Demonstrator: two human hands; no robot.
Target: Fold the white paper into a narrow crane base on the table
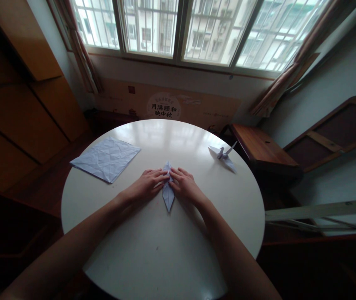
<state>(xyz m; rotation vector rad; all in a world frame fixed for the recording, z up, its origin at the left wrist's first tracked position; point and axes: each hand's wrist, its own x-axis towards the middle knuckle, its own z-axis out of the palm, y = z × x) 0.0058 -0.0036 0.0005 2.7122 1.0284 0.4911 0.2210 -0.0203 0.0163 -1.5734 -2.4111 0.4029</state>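
A narrow folded piece of pale paper (168, 196), diamond-shaped with a point toward me, lies flat in the middle of the round white table (165, 250). My left hand (148, 183) rests on its left side, fingers stretched out and pressing on the paper. My right hand (185, 183) lies on its right side the same way, fingertips on the fold. The two hands nearly meet over the paper's upper half, which they partly hide.
A creased, unfolded paper square (105, 158) lies at the table's far left. A finished paper crane (224, 156) stands at the far right near the edge. Beyond the table are a wooden bench (259, 146), wooden cabinets on the left, and a window.
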